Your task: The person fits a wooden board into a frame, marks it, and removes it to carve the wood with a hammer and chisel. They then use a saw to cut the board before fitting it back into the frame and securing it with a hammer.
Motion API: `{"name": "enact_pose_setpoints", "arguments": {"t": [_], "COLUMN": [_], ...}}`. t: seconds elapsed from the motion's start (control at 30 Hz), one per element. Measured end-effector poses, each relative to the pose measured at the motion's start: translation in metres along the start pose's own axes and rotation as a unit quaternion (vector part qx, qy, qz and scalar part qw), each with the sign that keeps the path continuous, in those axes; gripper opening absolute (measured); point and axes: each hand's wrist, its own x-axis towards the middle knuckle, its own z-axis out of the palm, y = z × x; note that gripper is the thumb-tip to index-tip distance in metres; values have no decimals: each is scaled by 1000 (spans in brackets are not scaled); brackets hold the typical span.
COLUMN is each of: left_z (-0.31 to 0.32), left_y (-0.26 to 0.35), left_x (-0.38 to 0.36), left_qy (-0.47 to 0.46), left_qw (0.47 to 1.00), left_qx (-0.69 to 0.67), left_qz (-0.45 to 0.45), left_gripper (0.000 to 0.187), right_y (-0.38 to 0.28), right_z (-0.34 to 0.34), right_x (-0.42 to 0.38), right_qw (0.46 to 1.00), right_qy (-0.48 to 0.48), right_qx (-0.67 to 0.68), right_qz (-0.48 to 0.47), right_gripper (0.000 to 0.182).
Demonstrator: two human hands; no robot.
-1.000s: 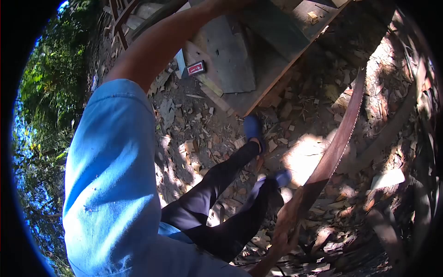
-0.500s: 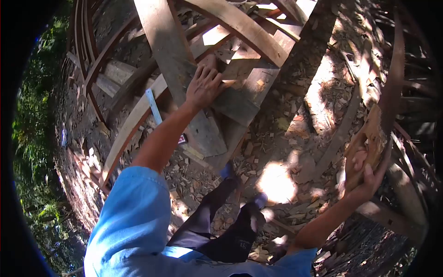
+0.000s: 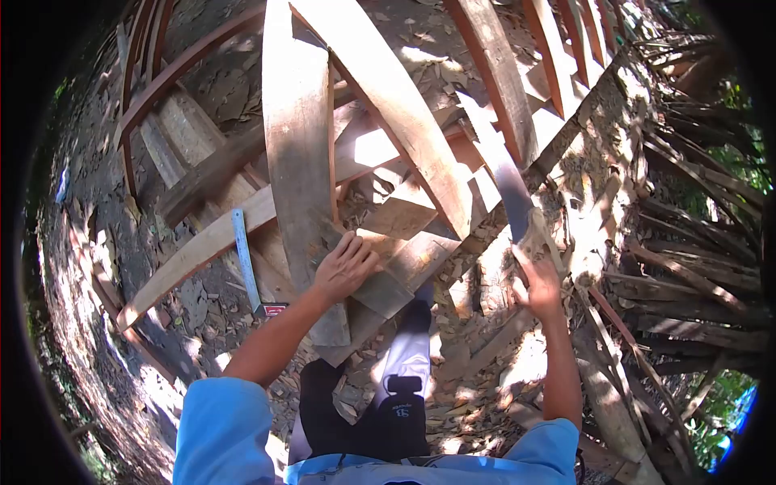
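My left hand (image 3: 347, 265) is low on a wide upright-looking wooden plank (image 3: 299, 153), its fingers curled over the plank's right edge. Beside it a shorter board (image 3: 384, 293) sticks out below the fingers. In my right hand (image 3: 540, 283) is the wooden handle of a handsaw, whose long dark blade (image 3: 511, 187) points up and to the left. The blade's tip lies over the curved timbers, apart from my left hand. Part of the saw handle is hidden by my fingers.
A pale blue ruler-like strip (image 3: 245, 257) lies left of the plank, with a small red item (image 3: 273, 309) at its foot. Curved timbers (image 3: 396, 113) cross ahead. Dry fronds and sticks (image 3: 687, 283) pile up at right. Chips and leaves cover the ground.
My right hand has brought the saw from the far right in toward the boards, its blade now angled up-left. My left hand stays on the plank; the view has shifted.
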Motion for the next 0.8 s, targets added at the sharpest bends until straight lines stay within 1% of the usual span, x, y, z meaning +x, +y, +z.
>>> {"name": "enact_pose_setpoints", "arguments": {"t": [0.07, 0.1, 0.13, 0.17, 0.23, 0.27, 0.3, 0.33, 0.43, 0.47, 0.5, 0.57, 0.6, 0.63, 0.67, 0.7, 0.73, 0.77, 0.8], "left_z": [-3, -6, -5, -3, -4, -8, -15, -23, -37, -38, -38, -34, -34, -31, -25, -18, -11, -5, 2], "left_y": [1, 2, 3, 1, 9, 13, 20, 29, 71, 87, 97, 104, 104, 99, 91, 85, 78, 72, 66], "left_x": [10, 6, 6, 10, 13, 15, 16, 17, -5, -16, -24, -42, -46, -44, -38, -33, -34, -34, -32], "left_qy": [-9, -31, -79, -78, -80, -57, -60, -60, -68, -70, -71, -6, 28, 73, 116, 158, 137, 148, 162], "left_qw": [1000, 999, 996, 996, 995, 995, 992, 987, 964, 955, 945, 889, 851, 808, 757, 700, 712, 709, 705], "left_qx": [8, 7, -4, -2, -14, -33, -50, -66, -106, -105, -102, -86, -74, -96, -118, -142, -127, -144, -160], "left_qz": [-14, -12, -28, -41, -61, -75, -104, -134, -236, -269, -303, -450, -519, -577, -632, -681, -677, -674, -671], "left_gripper": [25, 26, 25, 25, 25, 28, 29, 30, 37, 41, 45, 69, 81, 91, 101, 112, 119, 119, 119], "right_y": [40, 50, 69, 84, 106, 108, 108, 111, 118, 108, 99, 74, 53, 28, 1, -31, -61, -92, -118], "right_z": [32, 45, 71, 92, 123, 130, 132, 139, 146, 130, 117, 97, 91, 89, 100, 108, 124, 140, 150], "right_x": [34, 48, 58, 69, 89, 97, 105, 109, 111, 116, 117, 108, 102, 100, 97, 98, 99, 103, 112], "right_qw": [997, 999, 998, 998, 998, 998, 997, 996, 996, 993, 994, 991, 980, 960, 940, 921, 903, 911, 896], "right_qy": [32, -3, 18, 27, 5, 12, 20, 17, 38, 82, 88, 100, 83, 66, 71, 38, 23, 8, 5], "right_qx": [-19, -22, -5, -27, -9, 10, 26, 46, 35, -11, 20, 85, 180, 272, 334, 388, 429, 413, 444], "right_qz": [-64, -37, -53, -58, -62, -68, -73, -69, -77, -81, -54, 3, -1, -3, -14, -3, 0, 2, 22], "right_gripper": [62, 60, 59, 52, 27, 20, 13, 17, 23, 29, 31, 37, 38, 39, 43, 53, 66, 80, 88]}}
